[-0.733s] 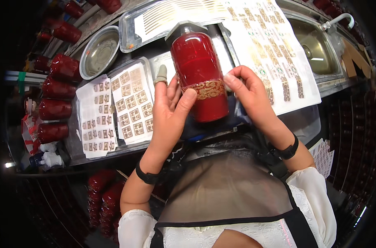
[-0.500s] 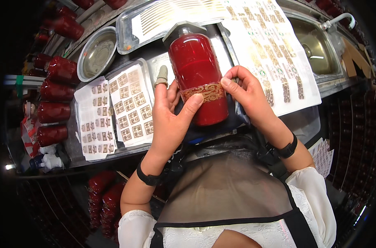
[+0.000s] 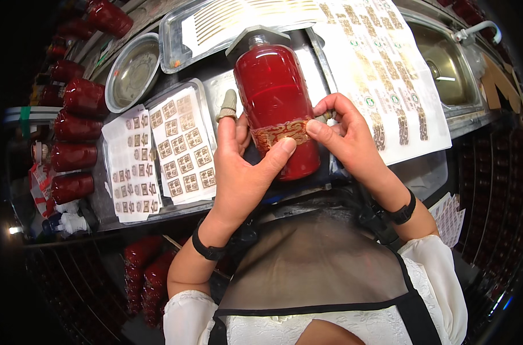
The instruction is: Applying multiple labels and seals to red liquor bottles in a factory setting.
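Observation:
A glossy red bottle (image 3: 271,86) with a clear neck lies tilted in front of me, its neck pointing away. Round its lower part runs a gold patterned decal band (image 3: 281,135). My left hand (image 3: 247,167) is closed on the bottle's left side, its thumb pressing on the band. A grey-green finger cot (image 3: 228,104) covers one fingertip of that hand. On the opposite side my right hand (image 3: 345,132) grips the bottle, thumb tip at the band's right end; its other fingers are partly hidden. Behind the bottle's neck shows a grey angular support (image 3: 238,45).
Decal sheets (image 3: 184,146) lie in a tray at the left. A metal bowl (image 3: 113,92) stands behind them, beside several red bottles (image 3: 77,125). Larger gold decal sheets (image 3: 353,75) spread toward a sink (image 3: 437,57) with a white faucet (image 3: 474,31) at right.
My left thumb has slid rightward along the decal band. The bottle's lower end has come slightly nearer to me. Both hands keep hold of it.

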Demonstrator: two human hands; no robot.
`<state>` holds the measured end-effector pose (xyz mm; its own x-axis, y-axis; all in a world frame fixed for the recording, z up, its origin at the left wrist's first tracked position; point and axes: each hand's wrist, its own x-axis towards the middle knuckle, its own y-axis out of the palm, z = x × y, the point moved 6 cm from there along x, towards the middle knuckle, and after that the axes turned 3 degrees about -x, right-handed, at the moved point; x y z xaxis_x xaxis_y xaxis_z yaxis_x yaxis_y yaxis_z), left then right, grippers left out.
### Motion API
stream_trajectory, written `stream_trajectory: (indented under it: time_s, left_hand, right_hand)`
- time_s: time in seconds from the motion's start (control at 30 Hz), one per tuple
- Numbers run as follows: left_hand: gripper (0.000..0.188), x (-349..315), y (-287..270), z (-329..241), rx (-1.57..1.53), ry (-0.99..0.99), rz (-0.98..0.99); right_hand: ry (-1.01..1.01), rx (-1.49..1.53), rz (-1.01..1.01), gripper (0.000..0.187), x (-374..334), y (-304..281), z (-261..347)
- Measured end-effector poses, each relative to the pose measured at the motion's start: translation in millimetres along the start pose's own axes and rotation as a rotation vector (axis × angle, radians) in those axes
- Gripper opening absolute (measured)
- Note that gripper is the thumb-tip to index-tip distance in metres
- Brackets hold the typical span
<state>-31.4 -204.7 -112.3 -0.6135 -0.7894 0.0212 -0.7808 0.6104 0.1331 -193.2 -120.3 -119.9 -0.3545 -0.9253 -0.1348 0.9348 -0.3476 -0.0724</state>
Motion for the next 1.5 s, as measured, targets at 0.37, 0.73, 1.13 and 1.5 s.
stream_trajectory:
  time_s: [0.37, 0.73, 1.13, 1.5]
  left_hand:
    - [0.121, -12, -23, 2, 0.556, 0.011, 0.181]
    - [0.096, -15, -14, 14, 0.525, 0.11, 0.132]
    - [0.114, -31, 5, -20, 0.844, 0.455, -0.009]
    - [0.099, -29, -4, -11, 0.668, 0.43, 0.027]
  right_hand:
    - [0.006, 0.087, -0.005, 0.028, 2, 0, -4]
    - [0.003, 0.134, 0.019, 0.027, -1, 1, -8]
    - [-0.066, 0.06, -0.25, 0.014, -12, -12, 44]
    - [0.115, -0.184, -0.317, 0.017, -11, -19, 12]
